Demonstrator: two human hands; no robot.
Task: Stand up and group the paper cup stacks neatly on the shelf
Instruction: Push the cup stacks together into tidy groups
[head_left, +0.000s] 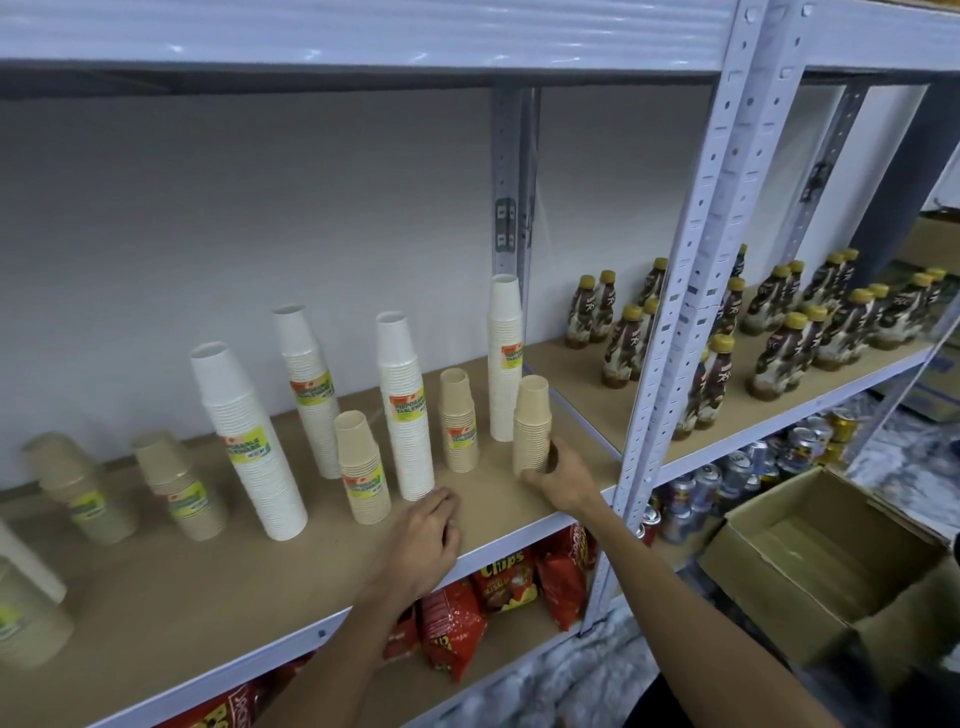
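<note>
Tan cup stack stands upright in right hand.

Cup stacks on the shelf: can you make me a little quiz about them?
1. True or false: the right hand grips a short brown stack.
2. How many tall white stacks stand upright? A) two B) four C) six
3. What stands right of the cups, past the post?

Key:
1. True.
2. B; the nearest white stack is leftmost.
3. Bottles with yellow caps.
</note>
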